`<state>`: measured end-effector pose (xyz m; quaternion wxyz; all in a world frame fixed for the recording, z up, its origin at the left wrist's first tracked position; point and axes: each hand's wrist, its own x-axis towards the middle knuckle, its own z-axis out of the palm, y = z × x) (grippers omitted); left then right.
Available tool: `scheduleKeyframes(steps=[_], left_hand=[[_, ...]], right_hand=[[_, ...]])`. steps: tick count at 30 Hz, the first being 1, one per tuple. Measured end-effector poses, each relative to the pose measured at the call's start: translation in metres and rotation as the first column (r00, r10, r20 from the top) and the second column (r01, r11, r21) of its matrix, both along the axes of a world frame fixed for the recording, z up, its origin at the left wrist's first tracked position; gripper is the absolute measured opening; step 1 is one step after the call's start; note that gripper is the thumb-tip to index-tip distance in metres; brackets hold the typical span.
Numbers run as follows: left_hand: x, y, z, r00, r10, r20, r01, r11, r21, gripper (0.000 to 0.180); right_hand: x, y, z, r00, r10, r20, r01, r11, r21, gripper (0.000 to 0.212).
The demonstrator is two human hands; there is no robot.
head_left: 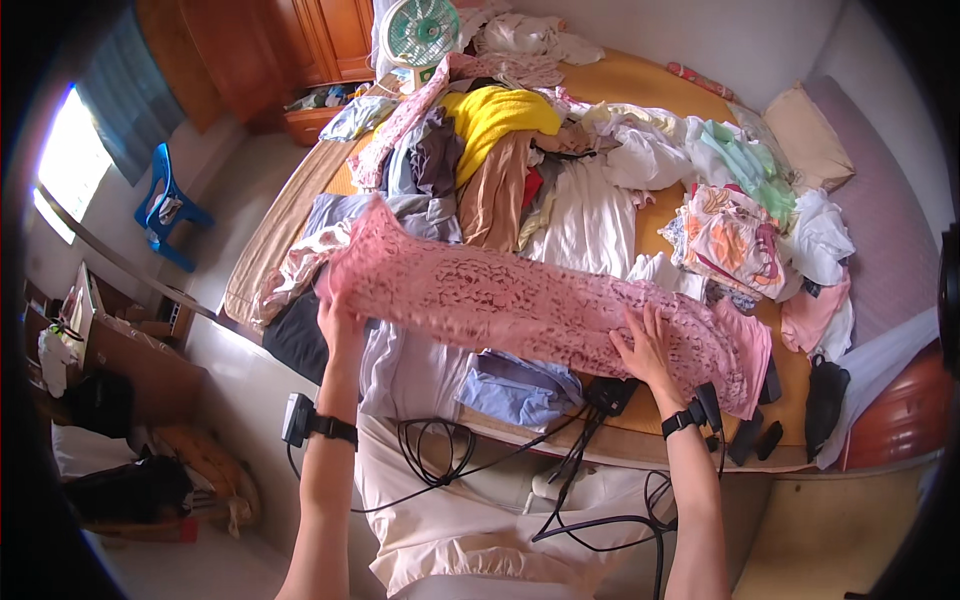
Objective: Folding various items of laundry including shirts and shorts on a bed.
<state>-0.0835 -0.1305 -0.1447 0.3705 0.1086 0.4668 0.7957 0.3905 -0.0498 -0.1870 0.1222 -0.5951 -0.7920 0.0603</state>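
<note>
A long pink lace garment point(500, 292) stretches across the front of the bed, its left end raised and its right end lying by the folded pink cloth point(745, 340). My left hand point(341, 308) is closed on the raised end, with some fingers hidden by the fabric. On the right part of the lace rests my right hand point(645, 345), its fingers spread out and pressing lightly on it. Below the garment lie a folded light-blue garment point(520, 385) and a pale grey one point(410, 370). Each wrist wears a black strap with a small device.
A heap of clothes with a yellow garment point(500, 120) covers the bed's middle. A folded orange-patterned cloth point(730, 235) lies to the right. Black cables point(440, 455) loop over my lap to a black box point(608, 395). A fan point(420, 35) and a blue chair point(170, 205) stand farther off.
</note>
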Motion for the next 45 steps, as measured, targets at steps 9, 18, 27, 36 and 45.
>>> scheduleKeyframes(steps=[9, 18, 27, 36, 45], left_hand=[[-0.072, -0.016, -0.074, 0.916, -0.279, 0.287, 0.308, 0.95, -0.059, 0.039], [-0.117, 0.042, -0.059, 0.929, -0.342, -0.14, 0.102, 0.601, -0.793, 0.022], [-0.138, 0.061, -0.056, 0.669, -0.715, -0.2, 0.41, 0.58, -0.704, 0.017], [-0.119, 0.071, -0.049, 0.65, -0.718, -0.251, 0.513, 0.657, -0.552, 0.023], [-0.12, 0.062, -0.018, 0.653, -0.731, -0.196, 0.526, 0.625, -0.577, 0.022]], right_hand=[[0.026, 0.004, -0.008, 0.939, 0.011, -0.343, 0.006, 0.999, 0.049, 0.042], [0.192, -0.016, -0.016, 0.675, -0.612, -0.412, 0.708, 0.694, 0.128, 0.036], [0.218, -0.002, -0.006, 0.505, -0.816, -0.28, 0.797, 0.566, -0.212, 0.059], [0.197, 0.035, 0.002, 0.592, -0.801, 0.09, 0.766, 0.525, -0.371, 0.057], [0.195, 0.018, -0.001, 0.696, -0.628, -0.35, 0.542, 0.778, -0.317, 0.052]])
